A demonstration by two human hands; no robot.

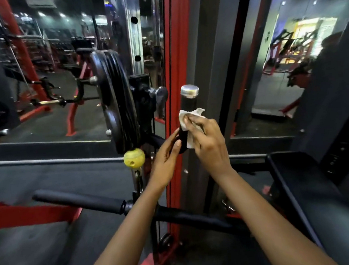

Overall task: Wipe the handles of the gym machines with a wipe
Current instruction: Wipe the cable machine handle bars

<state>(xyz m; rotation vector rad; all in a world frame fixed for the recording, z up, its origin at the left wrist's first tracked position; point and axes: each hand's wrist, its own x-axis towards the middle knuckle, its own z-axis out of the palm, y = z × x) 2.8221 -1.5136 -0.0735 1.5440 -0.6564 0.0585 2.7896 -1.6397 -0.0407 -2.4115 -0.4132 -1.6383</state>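
Left hand [167, 154] grips the handle [189, 103] low; right hand [206, 142], clutching the wipe [183, 119], should wrap and twist upward.

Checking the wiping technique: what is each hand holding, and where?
The right hand pinches a white wipe against the middle of the upright handle; the left hand grips the handle's lower end.

Black weight plates [116, 99], a yellow ball [134, 158] just below, red upright [170, 69] beside.

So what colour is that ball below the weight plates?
The ball is yellow, seen in the head view.
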